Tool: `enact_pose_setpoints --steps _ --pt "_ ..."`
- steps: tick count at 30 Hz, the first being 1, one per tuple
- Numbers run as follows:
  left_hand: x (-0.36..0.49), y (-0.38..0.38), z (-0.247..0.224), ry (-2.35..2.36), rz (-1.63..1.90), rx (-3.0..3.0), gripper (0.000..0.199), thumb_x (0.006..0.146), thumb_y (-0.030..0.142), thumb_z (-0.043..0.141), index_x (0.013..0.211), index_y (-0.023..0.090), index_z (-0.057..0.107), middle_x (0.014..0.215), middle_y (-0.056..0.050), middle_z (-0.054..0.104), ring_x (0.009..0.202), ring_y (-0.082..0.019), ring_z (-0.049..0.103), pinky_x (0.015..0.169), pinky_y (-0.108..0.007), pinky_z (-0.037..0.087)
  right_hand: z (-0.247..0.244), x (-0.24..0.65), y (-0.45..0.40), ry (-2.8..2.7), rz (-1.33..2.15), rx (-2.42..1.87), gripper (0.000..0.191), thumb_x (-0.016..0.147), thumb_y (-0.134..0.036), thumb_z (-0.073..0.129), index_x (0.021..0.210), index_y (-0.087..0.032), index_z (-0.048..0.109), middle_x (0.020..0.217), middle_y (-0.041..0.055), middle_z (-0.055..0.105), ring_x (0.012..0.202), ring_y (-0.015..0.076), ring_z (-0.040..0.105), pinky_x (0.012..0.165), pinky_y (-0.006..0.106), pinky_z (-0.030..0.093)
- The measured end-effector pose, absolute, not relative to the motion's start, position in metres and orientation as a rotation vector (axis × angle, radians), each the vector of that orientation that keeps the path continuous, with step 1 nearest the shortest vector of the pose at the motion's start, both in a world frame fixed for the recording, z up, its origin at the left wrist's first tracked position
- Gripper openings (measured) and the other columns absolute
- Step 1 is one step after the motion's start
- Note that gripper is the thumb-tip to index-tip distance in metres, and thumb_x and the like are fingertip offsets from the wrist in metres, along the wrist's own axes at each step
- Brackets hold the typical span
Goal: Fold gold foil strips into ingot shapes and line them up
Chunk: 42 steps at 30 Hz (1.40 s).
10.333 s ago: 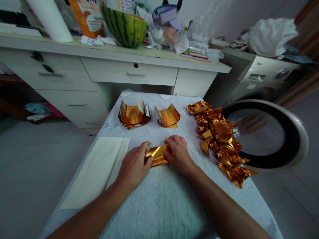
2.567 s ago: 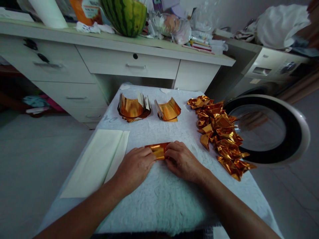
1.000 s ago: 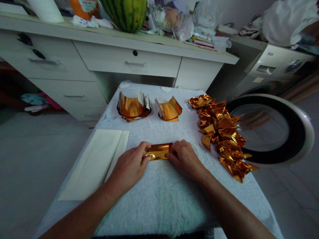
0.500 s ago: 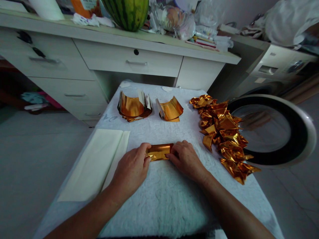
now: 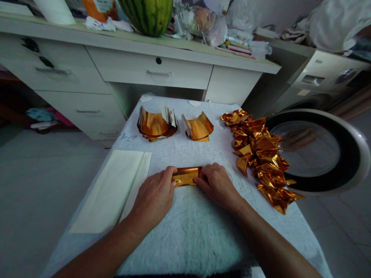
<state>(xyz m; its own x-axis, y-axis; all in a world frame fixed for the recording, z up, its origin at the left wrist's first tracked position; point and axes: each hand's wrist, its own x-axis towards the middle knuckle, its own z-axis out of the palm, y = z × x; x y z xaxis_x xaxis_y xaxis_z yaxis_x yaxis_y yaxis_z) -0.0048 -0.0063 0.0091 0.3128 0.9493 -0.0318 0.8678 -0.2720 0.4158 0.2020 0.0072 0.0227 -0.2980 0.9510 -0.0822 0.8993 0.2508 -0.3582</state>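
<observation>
A flat strip of shiny gold foil paper (image 5: 186, 176) lies on the cloth-covered table between my hands. My left hand (image 5: 158, 191) pinches its left end, thumb toward me and fingers over the far side. At the right end, my right hand (image 5: 216, 185) grips the foil with its fingers curled. Beyond them stand two curved stacks of gold foil sheets, a thicker one (image 5: 155, 124) on the left and a thinner one (image 5: 199, 127) beside it. Several folded gold foil pieces (image 5: 262, 154) are heaped along the right side.
Folded pale paper (image 5: 110, 189) lies at the left of the table (image 5: 185, 247). Behind are white drawers (image 5: 156, 69) and a counter holding a watermelon (image 5: 147, 15) and plastic bags. An open round washing machine door (image 5: 352, 154) is close to the table's right edge.
Both hands keep their hold on the foil strip. Its left end and near edge look slightly flatter, and my left hand has shifted very slightly.
</observation>
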Motion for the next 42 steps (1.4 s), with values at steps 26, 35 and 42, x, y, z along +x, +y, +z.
enact_pose_setpoints --steps 26,35,42 --pt "-0.0096 -0.0081 0.0071 1.577 0.607 2.060 0.026 0.090 0.022 0.050 0.115 0.023 0.047 0.096 -0.002 0.067 0.086 -0.020 0.067 0.077 -0.032 0.049 0.0193 0.2027 0.0072 -2.399 0.481 -1.748 0.024 0.093 -0.037 0.061 0.078 -0.018 0.064 0.084 0.0050 0.068 0.080 0.0196 0.054 0.072 0.033 0.032" --pt "-0.0082 -0.0057 0.0072 1.604 0.531 2.005 0.030 0.092 0.021 0.046 0.122 0.023 0.043 0.082 0.001 0.066 0.079 -0.021 0.067 0.069 -0.031 0.045 0.0190 0.2037 0.0072 -2.381 0.495 -1.739 0.024 0.092 -0.034 0.062 0.075 -0.018 0.064 0.082 0.0041 0.067 0.079 0.0187 0.054 0.073 0.032 0.032" --pt "-0.0044 -0.0048 0.0111 1.697 0.444 2.033 0.035 0.091 0.018 0.050 0.124 0.023 0.041 0.081 0.002 0.068 0.078 -0.021 0.068 0.067 -0.029 0.042 0.0197 0.2049 0.0069 -2.364 0.499 -1.735 0.025 0.092 -0.035 0.063 0.074 -0.018 0.063 0.080 0.0037 0.067 0.078 0.0186 0.053 0.072 0.032 0.032"
